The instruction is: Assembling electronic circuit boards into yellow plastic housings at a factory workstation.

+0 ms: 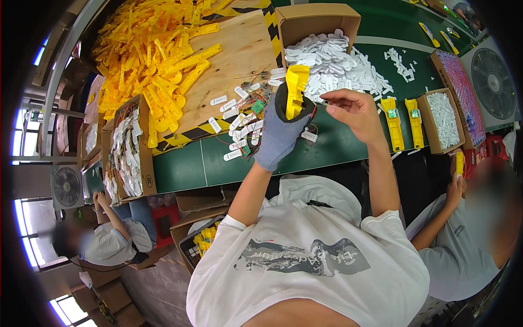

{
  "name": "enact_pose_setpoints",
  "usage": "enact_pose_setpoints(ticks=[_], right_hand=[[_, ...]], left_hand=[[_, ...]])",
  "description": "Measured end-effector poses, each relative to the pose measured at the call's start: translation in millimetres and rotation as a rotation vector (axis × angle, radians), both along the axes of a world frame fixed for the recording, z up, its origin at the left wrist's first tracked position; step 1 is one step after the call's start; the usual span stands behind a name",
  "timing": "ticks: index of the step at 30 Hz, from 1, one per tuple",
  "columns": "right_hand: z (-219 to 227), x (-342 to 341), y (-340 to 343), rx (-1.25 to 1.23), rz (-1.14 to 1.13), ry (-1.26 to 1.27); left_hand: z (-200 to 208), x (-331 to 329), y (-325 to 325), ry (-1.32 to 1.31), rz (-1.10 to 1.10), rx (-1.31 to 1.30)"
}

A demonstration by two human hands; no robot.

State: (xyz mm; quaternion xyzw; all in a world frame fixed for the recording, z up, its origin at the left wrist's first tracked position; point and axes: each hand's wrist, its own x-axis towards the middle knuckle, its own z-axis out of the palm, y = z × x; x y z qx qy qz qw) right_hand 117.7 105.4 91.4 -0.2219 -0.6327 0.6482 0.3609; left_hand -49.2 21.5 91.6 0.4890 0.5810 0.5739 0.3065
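Note:
My left hand (275, 136), in a blue-grey glove, is closed around a yellow plastic shell (296, 90), held upright over the green table (229, 167). Its hollow side faces right. Bare and to the right, my right hand (357, 114) pinches a small dark piece with thin wires (322, 102) beside the shell. What the piece is cannot be made out. Red and dark wires hang below it. Next to my glove lie several white oval pieces (233, 155) with wires and a green circuit board (257, 107).
Yellow shells (158, 60) heap on a wooden board at left. A cardboard box (321, 19) spills white pieces (332, 62). Two yellow shells with boards (393, 125) lie at right, near another box of white pieces (444, 120). Co-workers (466, 223) sit on both sides.

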Motion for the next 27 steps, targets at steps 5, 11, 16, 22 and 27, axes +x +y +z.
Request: enact_pose_setpoints(ticks=[5,11,16,22,27], right_hand=[[-2,3,-2,0.113,-0.031,-0.099],[-9,1,-6,0.188,-0.017,-0.003],[-12,1,-8,0.166,0.039,0.038],[-16,1,-6,0.221,-0.015,0.014],[-19,-1,-8,0.368,-0.137,-0.052]], left_hand=[[18,0,-10,-0.101,-0.081,-0.025],[12,-4,-16,-0.312,-0.088,-0.176],[4,-3,-14,-0.258,-0.103,-0.108],[4,-6,-14,-0.192,-0.125,-0.185],[7,-4,-23,-0.396,-0.207,-0.186]])
